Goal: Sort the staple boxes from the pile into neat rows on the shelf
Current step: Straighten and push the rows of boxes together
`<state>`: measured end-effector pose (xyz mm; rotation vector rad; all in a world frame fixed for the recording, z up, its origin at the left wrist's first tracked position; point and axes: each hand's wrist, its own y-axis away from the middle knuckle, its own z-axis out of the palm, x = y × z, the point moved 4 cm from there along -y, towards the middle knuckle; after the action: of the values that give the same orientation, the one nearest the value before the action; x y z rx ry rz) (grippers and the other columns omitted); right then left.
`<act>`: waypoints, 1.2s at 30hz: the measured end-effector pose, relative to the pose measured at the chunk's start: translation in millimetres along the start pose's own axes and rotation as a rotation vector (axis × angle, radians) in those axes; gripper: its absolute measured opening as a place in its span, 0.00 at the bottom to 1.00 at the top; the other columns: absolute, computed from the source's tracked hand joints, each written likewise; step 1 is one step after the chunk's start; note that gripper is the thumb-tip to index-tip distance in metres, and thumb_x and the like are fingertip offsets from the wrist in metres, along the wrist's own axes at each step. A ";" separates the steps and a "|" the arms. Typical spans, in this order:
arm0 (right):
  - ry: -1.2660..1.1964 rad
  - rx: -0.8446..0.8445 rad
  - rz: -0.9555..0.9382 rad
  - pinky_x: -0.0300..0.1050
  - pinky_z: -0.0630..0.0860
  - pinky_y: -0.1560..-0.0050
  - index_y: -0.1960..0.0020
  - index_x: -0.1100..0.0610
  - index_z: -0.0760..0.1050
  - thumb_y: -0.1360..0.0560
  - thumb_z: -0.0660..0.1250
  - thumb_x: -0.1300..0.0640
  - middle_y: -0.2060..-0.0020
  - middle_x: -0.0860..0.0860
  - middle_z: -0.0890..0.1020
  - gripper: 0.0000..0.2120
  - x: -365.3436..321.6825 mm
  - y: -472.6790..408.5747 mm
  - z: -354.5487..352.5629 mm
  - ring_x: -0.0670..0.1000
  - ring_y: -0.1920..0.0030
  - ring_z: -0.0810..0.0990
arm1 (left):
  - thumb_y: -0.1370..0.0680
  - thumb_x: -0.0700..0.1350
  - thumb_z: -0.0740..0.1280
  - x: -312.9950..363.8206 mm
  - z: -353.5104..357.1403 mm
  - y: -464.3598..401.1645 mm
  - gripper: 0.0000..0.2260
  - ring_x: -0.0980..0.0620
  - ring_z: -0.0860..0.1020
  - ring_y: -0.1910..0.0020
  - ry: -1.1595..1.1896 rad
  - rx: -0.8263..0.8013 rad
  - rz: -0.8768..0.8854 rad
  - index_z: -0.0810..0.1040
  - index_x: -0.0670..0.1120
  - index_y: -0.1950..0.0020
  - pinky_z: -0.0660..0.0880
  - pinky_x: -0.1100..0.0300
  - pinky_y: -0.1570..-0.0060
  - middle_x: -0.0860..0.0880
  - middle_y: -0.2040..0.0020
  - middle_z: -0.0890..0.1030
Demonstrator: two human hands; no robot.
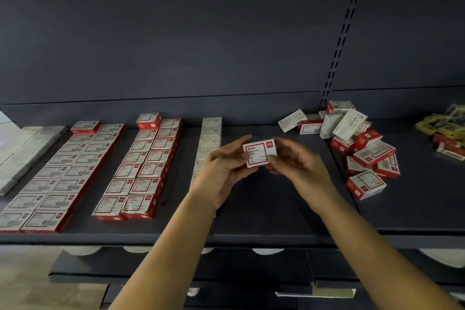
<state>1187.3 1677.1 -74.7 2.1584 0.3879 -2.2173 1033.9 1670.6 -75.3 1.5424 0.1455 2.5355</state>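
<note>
Red-and-white box (259, 153), pinched between left hand (224, 168) and right hand (297, 161) above the shelf (251, 221); its label is best matched before placing, square, against the red-and-white rows (141, 168).

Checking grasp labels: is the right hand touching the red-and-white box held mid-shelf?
Touching. The head view shows the right hand pinching the right edge of the box, with the left hand gripping its left edge.
</note>
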 end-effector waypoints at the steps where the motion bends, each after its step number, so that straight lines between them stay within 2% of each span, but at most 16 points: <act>1: -0.005 0.003 0.010 0.40 0.79 0.53 0.44 0.51 0.74 0.27 0.67 0.65 0.52 0.51 0.83 0.15 0.7 1.2 -0.5 0.48 0.52 0.82 | 0.24 0.30 0.61 -1.0 -0.1 0.4 0.14 0.47 0.81 0.48 0.003 -0.004 0.004 0.78 0.42 0.42 0.80 0.56 0.51 0.42 0.49 0.82; 5: -0.022 0.017 0.037 0.40 0.79 0.53 0.38 0.56 0.72 0.28 0.67 0.66 0.51 0.54 0.82 0.20 2.8 4.5 -1.7 0.49 0.50 0.82 | 0.25 0.29 0.60 -3.2 -0.3 2.7 0.16 0.47 0.81 0.49 0.012 -0.016 0.019 0.78 0.42 0.42 0.79 0.55 0.50 0.41 0.48 0.81; 10: -0.041 -0.029 0.025 0.37 0.78 0.58 0.39 0.46 0.71 0.29 0.67 0.67 0.54 0.52 0.83 0.24 3.4 7.1 5.3 0.46 0.55 0.82 | 0.25 0.29 0.60 -3.1 -8.2 7.6 0.17 0.46 0.80 0.46 0.018 -0.020 0.043 0.76 0.40 0.40 0.79 0.54 0.48 0.40 0.47 0.80; 14: 0.025 -0.072 0.015 0.35 0.77 0.61 0.41 0.43 0.73 0.28 0.68 0.64 0.53 0.47 0.83 0.22 5.1 6.0 18.3 0.42 0.56 0.82 | 0.31 0.35 0.66 -0.8 -25.3 13.5 0.16 0.46 0.81 0.48 0.038 0.050 0.092 0.78 0.41 0.43 0.80 0.56 0.52 0.41 0.50 0.82; 17: 0.052 -0.123 0.015 0.32 0.76 0.59 0.41 0.45 0.73 0.28 0.69 0.64 0.51 0.47 0.82 0.21 8.0 3.6 33.2 0.41 0.55 0.81 | 0.30 0.35 0.67 3.3 -38.0 18.6 0.12 0.48 0.82 0.52 0.048 0.116 0.131 0.79 0.41 0.47 0.80 0.58 0.56 0.44 0.54 0.84; 18: 0.096 -0.144 0.008 0.31 0.76 0.57 0.40 0.45 0.72 0.29 0.70 0.63 0.50 0.47 0.81 0.22 7.4 3.3 39.5 0.40 0.53 0.80 | 0.29 0.34 0.66 4.5 -42.4 20.3 0.10 0.48 0.83 0.54 0.060 0.146 0.133 0.79 0.41 0.49 0.80 0.59 0.57 0.44 0.55 0.84; 20: 0.401 -0.135 -0.134 0.29 0.72 0.51 0.35 0.49 0.70 0.31 0.73 0.57 0.44 0.48 0.77 0.26 3.5 -0.3 50.5 0.38 0.48 0.76 | 0.27 0.33 0.66 7.5 -52.7 23.0 0.08 0.48 0.83 0.55 0.066 0.206 0.133 0.79 0.40 0.50 0.80 0.59 0.57 0.44 0.56 0.84; 22: 0.776 -0.120 -0.411 0.36 0.69 0.44 0.34 0.56 0.71 0.32 0.72 0.50 0.42 0.51 0.72 0.29 0.8 -6.5 65.2 0.44 0.44 0.71 | 0.29 0.36 0.67 12.7 -63.2 26.1 0.10 0.48 0.83 0.55 0.057 0.236 0.144 0.79 0.39 0.48 0.80 0.59 0.57 0.43 0.55 0.84; 24: 0.966 -0.094 -0.567 0.48 0.72 0.46 0.37 0.59 0.73 0.33 0.70 0.48 0.43 0.53 0.70 0.28 -0.6 -12.9 82.7 0.52 0.44 0.69 | 0.30 0.37 0.68 20.6 -71.4 29.3 0.12 0.48 0.83 0.54 0.043 0.226 0.159 0.79 0.38 0.47 0.80 0.60 0.58 0.42 0.54 0.84; 27: 1.037 -0.063 -0.625 0.58 0.75 0.49 0.39 0.62 0.74 0.36 0.77 0.56 0.46 0.57 0.75 0.28 -4.7 -23.2 109.9 0.55 0.45 0.68 | 0.26 0.34 0.65 35.7 -84.8 33.0 0.07 0.51 0.83 0.59 0.003 0.225 0.185 0.80 0.41 0.51 0.79 0.63 0.62 0.46 0.59 0.84; 30: 1.054 -0.073 -0.639 0.56 0.75 0.50 0.40 0.64 0.74 0.38 0.78 0.58 0.50 0.58 0.78 0.28 -7.6 -32.2 137.5 0.56 0.46 0.70 | 0.25 0.32 0.64 51.9 -102.3 33.6 0.07 0.53 0.83 0.61 -0.008 0.257 0.210 0.79 0.41 0.53 0.79 0.64 0.63 0.48 0.62 0.84; 32: 1.051 -0.089 -0.584 0.55 0.75 0.52 0.42 0.64 0.75 0.39 0.79 0.59 0.52 0.58 0.78 0.27 -7.1 -41.2 155.1 0.59 0.48 0.74 | 0.24 0.34 0.65 63.2 -117.6 32.4 0.07 0.54 0.83 0.59 -0.144 0.276 0.235 0.79 0.43 0.53 0.79 0.63 0.61 0.50 0.61 0.84; 34: 1.063 -0.113 -0.512 0.54 0.74 0.51 0.43 0.64 0.76 0.39 0.79 0.59 0.52 0.58 0.78 0.26 -4.0 -52.7 170.0 0.61 0.49 0.75 | 0.23 0.36 0.65 73.6 -140.2 27.3 0.07 0.56 0.81 0.56 -0.483 0.326 0.290 0.80 0.46 0.51 0.78 0.62 0.55 0.53 0.58 0.83; 36: 1.077 -0.124 -0.417 0.51 0.70 0.45 0.40 0.62 0.75 0.35 0.76 0.58 0.48 0.57 0.77 0.26 0.7 -68.0 181.7 0.60 0.45 0.73 | 0.23 0.37 0.65 86.6 -164.6 17.8 0.08 0.56 0.79 0.53 -0.888 0.387 0.376 0.81 0.45 0.47 0.75 0.63 0.52 0.52 0.52 0.81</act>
<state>996.1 1708.0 -62.3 3.1943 1.0037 -0.8282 847.1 1670.8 -72.5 2.9132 0.2471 1.8324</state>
